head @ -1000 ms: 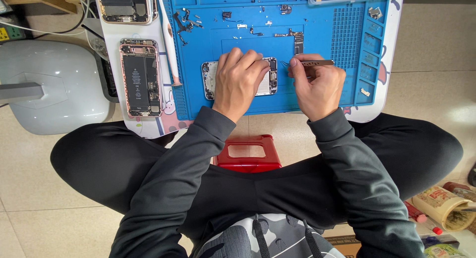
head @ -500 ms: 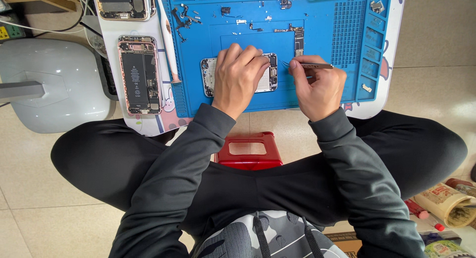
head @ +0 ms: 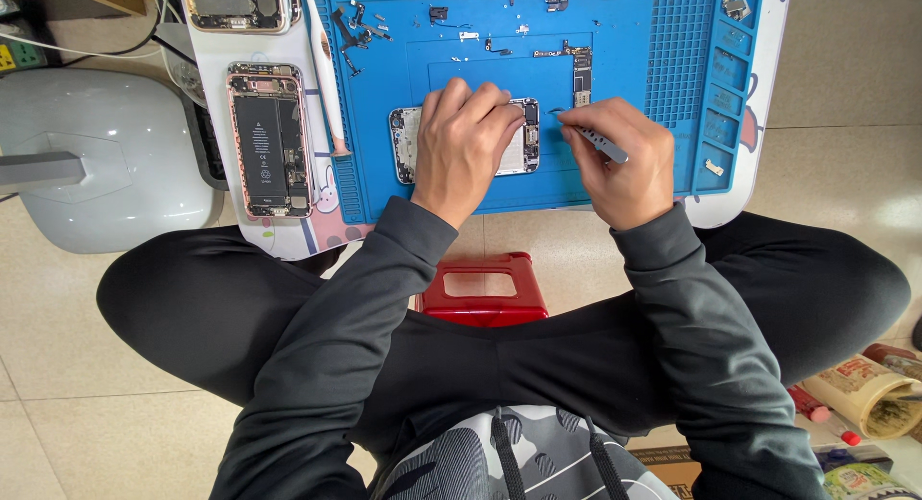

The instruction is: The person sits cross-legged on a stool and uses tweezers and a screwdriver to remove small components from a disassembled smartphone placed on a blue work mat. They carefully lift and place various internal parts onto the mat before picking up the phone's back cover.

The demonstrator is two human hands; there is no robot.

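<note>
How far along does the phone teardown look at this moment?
Done: the phone housing on the blue mat lies open, and small removed parts sit above it. In hand: the left hand pins the housing down while the right hand grips a grey tool aimed at its right edge. Left: some parts remain inside the housing, though the hand hides most of it.

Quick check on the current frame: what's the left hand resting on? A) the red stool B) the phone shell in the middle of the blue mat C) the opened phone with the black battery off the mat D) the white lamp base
B: the left hand lies flat over the phone shell on the blue mat, while the right hand holds a slim grey tool beside it.
</note>
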